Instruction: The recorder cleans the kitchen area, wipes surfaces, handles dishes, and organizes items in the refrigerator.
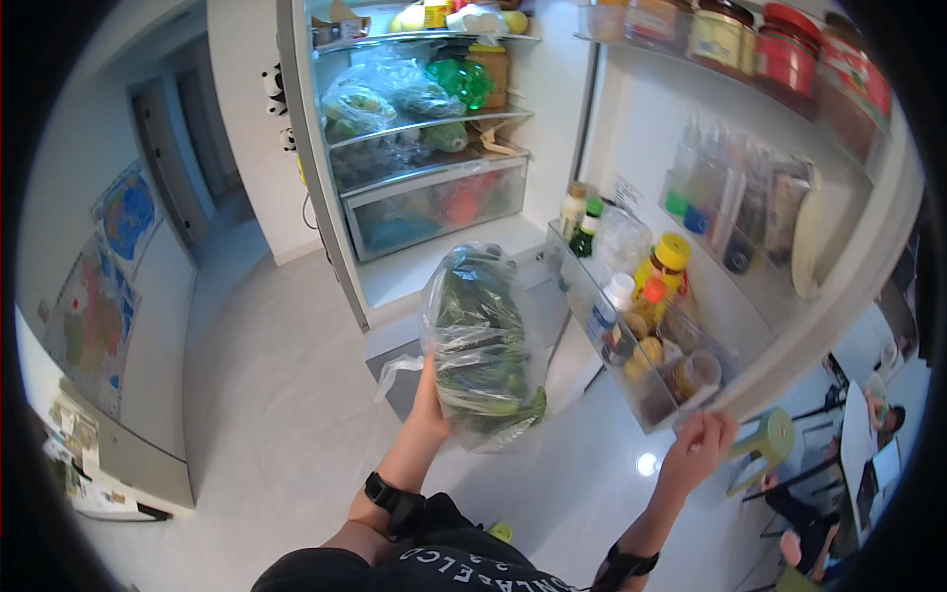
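A clear plastic bag of green vegetables (484, 348) rests upright in my left hand (429, 396), which grips it from its left side and from below; part of the hand is hidden behind the bag. My right hand (699, 448) is at the lower outer corner of the open refrigerator door (795, 355), its fingers curled; whether they hold the edge is hard to tell. In front of me the refrigerator stands open, with bagged produce (399, 89) on a glass shelf (436, 126) and a clear drawer (436, 207) below.
The door's lower bin (614, 370) holds bottles and jars, among them a yellow-capped bottle (666, 263). Jars (788, 44) fill the upper bin. Behind the door are a green stool (773, 436) and a person (806, 518) by a white table (854, 444). Maps (96, 311) hang at left.
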A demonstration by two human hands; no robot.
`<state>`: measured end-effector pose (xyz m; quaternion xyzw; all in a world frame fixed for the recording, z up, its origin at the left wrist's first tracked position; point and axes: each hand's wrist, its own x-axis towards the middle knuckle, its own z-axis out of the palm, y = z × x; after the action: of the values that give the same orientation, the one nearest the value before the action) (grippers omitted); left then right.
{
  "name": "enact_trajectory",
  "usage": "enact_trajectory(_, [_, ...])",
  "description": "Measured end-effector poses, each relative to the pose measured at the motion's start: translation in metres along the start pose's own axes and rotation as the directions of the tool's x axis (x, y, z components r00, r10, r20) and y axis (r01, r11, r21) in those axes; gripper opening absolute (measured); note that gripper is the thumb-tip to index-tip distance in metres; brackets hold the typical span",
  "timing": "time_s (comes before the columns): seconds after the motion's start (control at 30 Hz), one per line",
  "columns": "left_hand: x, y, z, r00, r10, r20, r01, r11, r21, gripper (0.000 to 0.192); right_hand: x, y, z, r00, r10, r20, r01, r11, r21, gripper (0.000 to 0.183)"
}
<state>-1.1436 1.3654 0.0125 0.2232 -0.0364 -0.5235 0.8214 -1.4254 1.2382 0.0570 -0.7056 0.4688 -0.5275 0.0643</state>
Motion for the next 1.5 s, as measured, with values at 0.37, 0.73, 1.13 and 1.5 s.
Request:
enact_trajectory(0.37, [0.092,0.079,0.105,0.86,0.469,0.199,-0.506,0.74,0.443,0.072,0.068,-0.134,0.222,0.75,-0.479,0.456,-0.504,0.033,0.863,0.099])
enact_trajectory(0.73, [0.207,0.236,0.172,0.776,0.546,0.317,-0.631,0.685,0.365,0.055,0.208,-0.277,0.364,0.52,-0.479,0.708,-0.823,-0.057,0.566,0.06])
enact_trajectory(1.13, [0.312,0.325,0.14,0.716,0.68,0.155,-0.684,0.639,0.351,0.043,0.247,-0.357,0.474,0.677,-0.444,0.586,-0.704,-0.161,0.692,0.048])
enact_trajectory(1.5, [0.306,0.324,0.127,0.533,0.834,0.141,-0.725,0.365,0.584,0.038,0.241,-0.396,0.502,0.756,-0.653,0.041,0.28,0.38,0.882,0.071])
